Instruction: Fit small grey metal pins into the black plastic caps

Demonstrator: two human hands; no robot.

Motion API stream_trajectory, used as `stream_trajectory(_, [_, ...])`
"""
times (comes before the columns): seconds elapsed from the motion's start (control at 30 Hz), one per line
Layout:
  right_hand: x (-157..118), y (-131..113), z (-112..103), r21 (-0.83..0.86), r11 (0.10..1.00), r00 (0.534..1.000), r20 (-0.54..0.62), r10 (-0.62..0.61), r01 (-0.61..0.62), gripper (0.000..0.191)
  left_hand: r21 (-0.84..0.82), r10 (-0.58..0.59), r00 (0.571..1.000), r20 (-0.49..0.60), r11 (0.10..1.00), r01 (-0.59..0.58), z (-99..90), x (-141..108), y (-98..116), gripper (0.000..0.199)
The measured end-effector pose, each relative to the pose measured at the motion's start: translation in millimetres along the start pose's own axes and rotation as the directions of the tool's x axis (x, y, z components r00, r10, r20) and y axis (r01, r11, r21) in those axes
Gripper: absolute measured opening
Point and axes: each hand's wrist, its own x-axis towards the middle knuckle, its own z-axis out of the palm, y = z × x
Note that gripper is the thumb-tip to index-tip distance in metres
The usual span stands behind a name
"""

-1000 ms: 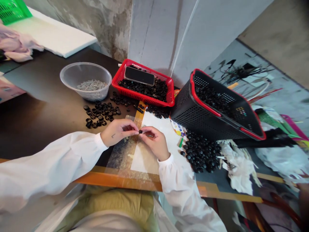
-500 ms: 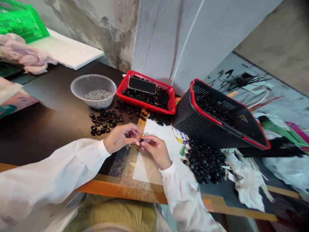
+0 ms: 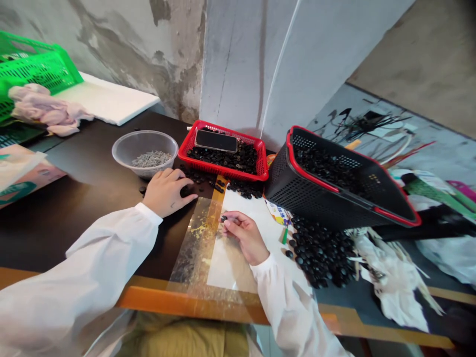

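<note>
My right hand (image 3: pixel 247 237) pinches a small black round part (image 3: pixel 223 218) between thumb and fingers, above the white sheet (image 3: pixel 238 263). My left hand (image 3: pixel 167 193) reaches over the loose black caps on the dark table, its thumb apart from the curved fingers. It hides most of that pile, and nothing shows in its grasp. Just behind it stands a clear plastic bowl (image 3: pixel 145 144) holding small silver metal pins (image 3: pixel 151 159). More black parts (image 3: pixel 247 189) lie between the sheet and the red basket (image 3: pixel 223 171).
A phone (image 3: pixel 216 141) rests on black parts inside the red basket. The tall black basket (image 3: pixel 308 193) with a red rim stands to its right, beside a heap of black caps (image 3: pixel 323 250). White gloves (image 3: pixel 394 282) lie further right; a tissue pack (image 3: pixel 29 173) sits at left.
My left hand has left the right hand and moved left and away from me, onto the loose black caps. My right hand stays near the same place, still pinching the black part.
</note>
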Motion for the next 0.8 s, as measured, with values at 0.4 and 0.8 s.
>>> stream_trajectory(0.4, [3, 3, 0, -0.051, 0.998, 0.998, -0.041, -0.041, 0.038, 0.028, -0.141, 0.093, 0.995, 0.034, 0.986, -0.088, -2.0, -6, -9, 0.027])
stream_trajectory(0.8, [3, 4, 4, -0.086, 0.989, 0.993, -0.023, -0.12, 0.118, 0.028, -0.574, -0.011, 0.999, 0.043, 0.818, 0.034, -3.7, -9, 17, 0.031])
